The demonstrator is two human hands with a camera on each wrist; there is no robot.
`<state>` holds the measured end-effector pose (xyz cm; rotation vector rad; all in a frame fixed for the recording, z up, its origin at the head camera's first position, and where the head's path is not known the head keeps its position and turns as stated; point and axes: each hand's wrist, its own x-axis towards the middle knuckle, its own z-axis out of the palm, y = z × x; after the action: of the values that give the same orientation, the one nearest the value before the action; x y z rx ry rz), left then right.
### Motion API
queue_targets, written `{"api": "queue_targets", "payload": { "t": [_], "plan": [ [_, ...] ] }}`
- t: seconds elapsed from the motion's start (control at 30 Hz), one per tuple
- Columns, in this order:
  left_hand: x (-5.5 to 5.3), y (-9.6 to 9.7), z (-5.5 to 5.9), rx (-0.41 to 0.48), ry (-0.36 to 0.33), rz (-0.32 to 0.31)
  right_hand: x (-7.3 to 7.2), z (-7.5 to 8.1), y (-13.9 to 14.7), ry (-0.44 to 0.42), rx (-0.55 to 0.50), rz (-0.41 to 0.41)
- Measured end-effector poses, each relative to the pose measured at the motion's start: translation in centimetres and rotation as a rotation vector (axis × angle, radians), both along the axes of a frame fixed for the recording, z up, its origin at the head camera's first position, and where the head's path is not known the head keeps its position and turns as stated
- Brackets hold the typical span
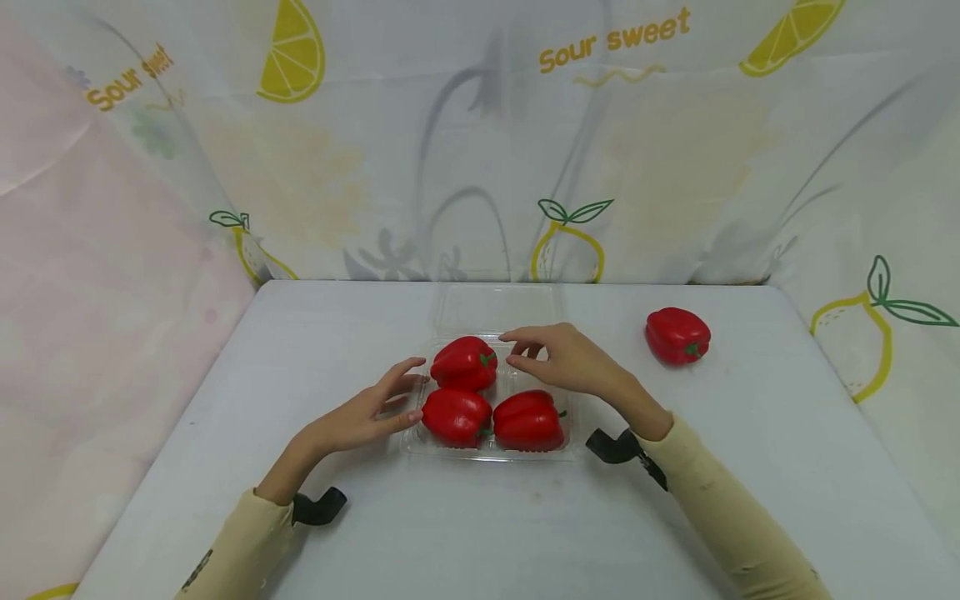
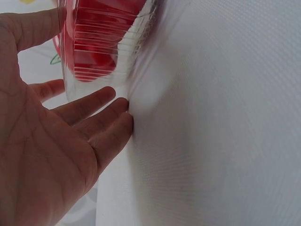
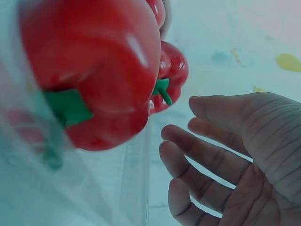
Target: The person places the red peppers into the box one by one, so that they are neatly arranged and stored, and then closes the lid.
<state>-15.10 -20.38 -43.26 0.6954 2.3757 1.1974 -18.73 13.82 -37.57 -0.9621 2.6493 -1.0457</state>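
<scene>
Three red bell peppers sit in a clear plastic clamshell box whose lid lies folded back behind it. One pepper is at the back left, another at the front left, the third at the front right. At the box's left side is my left hand, thumb and fingertips right at the wall, fingers spread and relaxed. My right hand hovers over the back right part of the box, its fingers loosely bent. In the right wrist view nothing is between those fingers.
A fourth red bell pepper lies on the white table at the back right. Behind the table hangs a cloth printed with lemons. Black straps are at both wrists.
</scene>
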Motion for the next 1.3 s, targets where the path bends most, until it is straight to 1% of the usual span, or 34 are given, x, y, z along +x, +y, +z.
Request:
{"api": "queue_targets", "payload": {
  "t": [0.33, 0.5, 0.7, 0.8, 1.1, 1.2, 1.3],
  "plan": [
    [0.1, 0.0, 0.1, 0.01, -0.019, 0.004, 0.1, -0.1, 1.9, 0.031, -0.016, -0.068],
    [0.1, 0.0, 0.2, 0.007, -0.02, 0.008, -0.1, -0.4, 3.3, 0.053, -0.032, -0.131],
    [0.0, 0.0, 0.2, 0.013, -0.022, 0.004, -0.2, -0.6, 5.1, 0.043, -0.024, -0.227],
    [0.0, 0.0, 0.2, 0.017, -0.02, 0.003, -0.2, -0.6, 5.9, 0.051, -0.021, -0.267],
    [-0.1, -0.1, 0.1, 0.028, -0.016, -0.005, -0.1, -0.8, 8.1, 0.09, -0.035, -0.333],
    [0.0, -0.1, 0.1, 0.025, -0.02, -0.002, 0.0, -1.0, 8.7, 0.102, -0.024, -0.357],
    [0.0, -0.1, 0.1, 0.02, -0.026, 0.003, 0.2, -1.1, 9.4, 0.095, -0.007, -0.39]
  ]
}}
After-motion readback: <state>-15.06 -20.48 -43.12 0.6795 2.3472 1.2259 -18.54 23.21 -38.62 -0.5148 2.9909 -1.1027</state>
